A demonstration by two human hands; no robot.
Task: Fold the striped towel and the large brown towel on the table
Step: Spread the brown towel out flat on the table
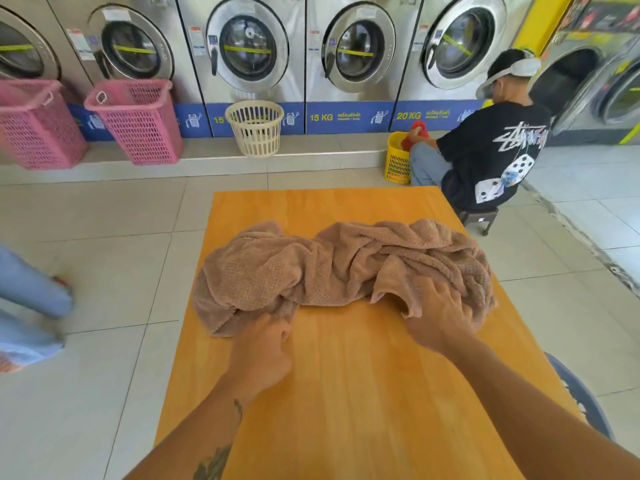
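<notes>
A large brown towel (332, 265) lies crumpled in a heap across the middle of the orange wooden table (346, 393). My left hand (263, 348) grips the towel's near left edge with curled fingers. My right hand (440, 317) rests on the towel's near right part, its fingers spread and digging into a fold. No striped towel shows in this view.
A row of washing machines (249, 46) stands behind. Two pink baskets (138, 123) and a cream basket (256, 128) sit on the floor. A person in a black shirt (491, 150) sits by a yellow basket (398, 157) at the table's far right. Someone's jeans-clad legs (27, 299) are at left.
</notes>
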